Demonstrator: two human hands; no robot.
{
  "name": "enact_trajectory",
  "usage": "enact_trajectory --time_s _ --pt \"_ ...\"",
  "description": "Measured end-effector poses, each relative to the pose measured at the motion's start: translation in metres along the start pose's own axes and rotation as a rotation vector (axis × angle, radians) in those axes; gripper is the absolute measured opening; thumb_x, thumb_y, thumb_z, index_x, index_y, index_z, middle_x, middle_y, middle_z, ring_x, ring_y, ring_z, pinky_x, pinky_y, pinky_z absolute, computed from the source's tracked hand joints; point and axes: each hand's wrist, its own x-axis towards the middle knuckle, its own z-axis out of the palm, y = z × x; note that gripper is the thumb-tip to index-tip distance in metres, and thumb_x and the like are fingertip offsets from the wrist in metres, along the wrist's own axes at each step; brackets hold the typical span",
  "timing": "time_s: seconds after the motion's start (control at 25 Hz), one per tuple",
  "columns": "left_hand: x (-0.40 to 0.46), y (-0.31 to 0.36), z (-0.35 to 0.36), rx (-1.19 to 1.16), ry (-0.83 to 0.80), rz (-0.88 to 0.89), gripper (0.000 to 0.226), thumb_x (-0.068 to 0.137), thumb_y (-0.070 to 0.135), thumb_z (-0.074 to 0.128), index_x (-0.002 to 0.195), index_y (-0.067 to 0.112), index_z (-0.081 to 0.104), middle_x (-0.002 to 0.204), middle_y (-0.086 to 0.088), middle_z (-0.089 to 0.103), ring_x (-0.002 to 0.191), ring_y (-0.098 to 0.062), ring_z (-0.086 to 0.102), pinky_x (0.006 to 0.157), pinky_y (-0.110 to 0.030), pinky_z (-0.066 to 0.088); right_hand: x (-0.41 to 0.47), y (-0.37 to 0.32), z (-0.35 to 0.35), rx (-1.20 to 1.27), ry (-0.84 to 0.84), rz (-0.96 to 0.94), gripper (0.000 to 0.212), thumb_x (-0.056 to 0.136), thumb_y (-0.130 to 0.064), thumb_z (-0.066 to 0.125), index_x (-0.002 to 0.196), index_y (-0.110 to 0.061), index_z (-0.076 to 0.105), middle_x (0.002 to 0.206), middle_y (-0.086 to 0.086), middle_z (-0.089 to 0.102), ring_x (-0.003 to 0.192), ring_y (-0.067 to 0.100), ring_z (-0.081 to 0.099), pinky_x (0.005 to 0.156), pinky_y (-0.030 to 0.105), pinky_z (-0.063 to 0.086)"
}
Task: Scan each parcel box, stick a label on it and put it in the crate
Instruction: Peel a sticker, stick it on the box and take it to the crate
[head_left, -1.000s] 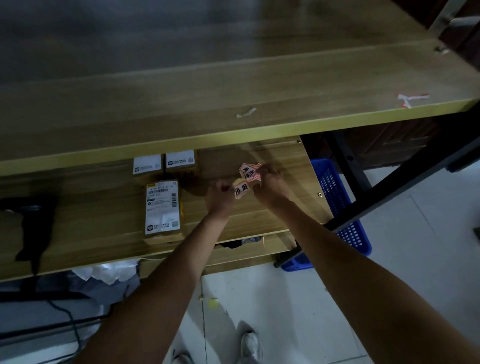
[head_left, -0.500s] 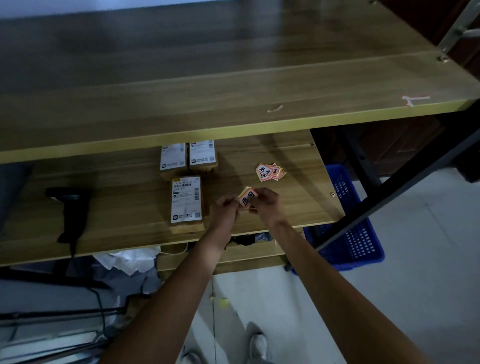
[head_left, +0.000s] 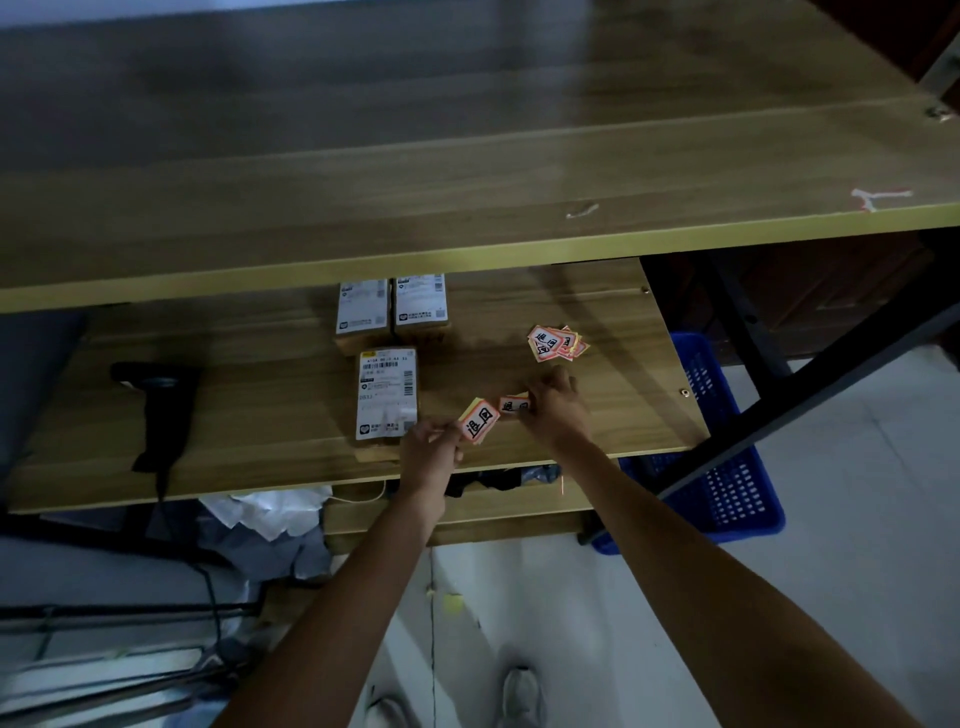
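Note:
Three small brown parcel boxes lie on the lower wooden shelf (head_left: 260, 447): one near box (head_left: 387, 395) with a white shipping slip, and two side by side behind it (head_left: 362, 306) (head_left: 421, 301). My left hand (head_left: 431, 449) pinches a small stack of red-and-white labels on yellow backing (head_left: 479, 421), just right of the near box. My right hand (head_left: 553, 408) holds a single label (head_left: 511, 404) apart from that stack. A loose pile of labels (head_left: 553, 343) lies further back on the shelf. The blue crate (head_left: 727, 467) stands on the floor at the right.
A black handheld scanner (head_left: 156, 410) with its cable lies at the shelf's left. The upper wooden shelf (head_left: 467, 156) overhangs the boxes. A black diagonal frame bar (head_left: 810, 384) crosses in front of the crate. Crumpled paper and bags (head_left: 270, 514) sit below the shelf.
My hands have drawn back from the label pile toward the shelf's front edge. The two labels held together have come apart: the stack in my left hand, one label in my right.

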Motion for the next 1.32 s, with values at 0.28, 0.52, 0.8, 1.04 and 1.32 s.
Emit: enact_trajectory --time_s 0.28,0.52,0.8,1.04,1.32 --pt "0.000 -0.008 0.003 -0.008 0.023 -0.053 0.006 0.091 0.011 0.061 0.086 0.014 0.060 0.094 -0.014 0.067 0.061 -0.009 0.050 0.052 -0.018 0.039 0.005 -0.006 0.003 0.085 0.082 0.037 0.021 0.089 -0.027 0.058 0.101 -0.013 0.067 0.114 0.010 0.059 0.105 0.030 0.054 0.081 0.038 0.050" --pt "0.002 -0.006 0.007 0.027 0.003 -0.053 0.005 0.093 0.014 0.059 0.096 0.012 0.062 0.090 -0.010 0.067 0.059 -0.009 0.051 0.046 -0.015 0.040 0.053 0.013 -0.041 0.494 0.185 0.244 0.009 0.080 -0.018 0.065 0.088 -0.018 0.070 0.096 0.011 0.073 0.093 0.032 0.067 0.073 0.038 0.054" --pt "-0.001 -0.005 0.007 0.027 -0.010 -0.040 0.010 0.093 0.014 0.058 0.085 0.017 0.061 0.081 -0.004 0.066 0.061 -0.009 0.052 0.055 -0.019 0.042 0.096 0.027 -0.054 0.342 0.202 0.218 0.021 0.082 -0.022 0.063 0.101 -0.014 0.068 0.103 0.018 0.070 0.101 0.035 0.062 0.072 0.033 0.048" --pt "-0.005 -0.004 0.007 -0.150 -0.004 -0.175 0.013 0.091 0.006 0.060 0.081 0.013 0.063 0.081 -0.009 0.067 0.061 -0.011 0.048 0.062 -0.022 0.040 -0.007 -0.006 -0.045 0.537 0.450 -0.095 0.011 0.080 -0.014 0.064 0.090 -0.013 0.068 0.094 0.008 0.069 0.084 0.026 0.063 0.071 0.039 0.052" --pt "-0.023 -0.004 0.012 -0.302 -0.022 -0.253 0.010 0.083 0.003 0.067 0.078 0.012 0.066 0.075 -0.005 0.061 0.068 -0.015 0.053 0.062 -0.025 0.041 -0.091 -0.044 -0.010 0.358 0.346 -0.260 0.022 0.085 -0.032 0.057 0.092 -0.017 0.071 0.098 -0.001 0.066 0.091 0.020 0.060 0.065 0.030 0.050"
